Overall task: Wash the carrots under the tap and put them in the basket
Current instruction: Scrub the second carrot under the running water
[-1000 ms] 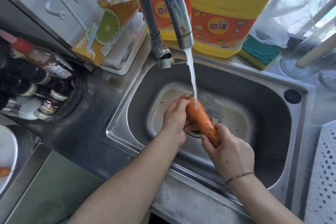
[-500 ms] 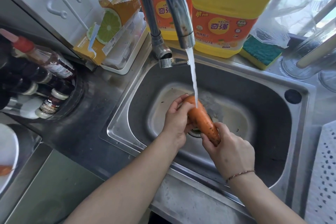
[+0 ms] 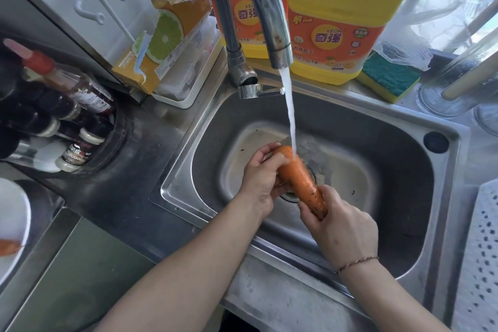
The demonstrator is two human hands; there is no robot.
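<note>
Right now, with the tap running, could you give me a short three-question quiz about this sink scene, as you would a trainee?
1. True or false: the stream from the curved steel tap lands on the orange carrot.
2. Which hand grips the carrot's lower, dirt-speckled end? A) left hand B) right hand
3. Fill in: behind the stainless steel sink, a green and yellow ____ lies beside the yellow detergent jugs.

Key: 1 true; 2 B; 3 sponge.
</note>
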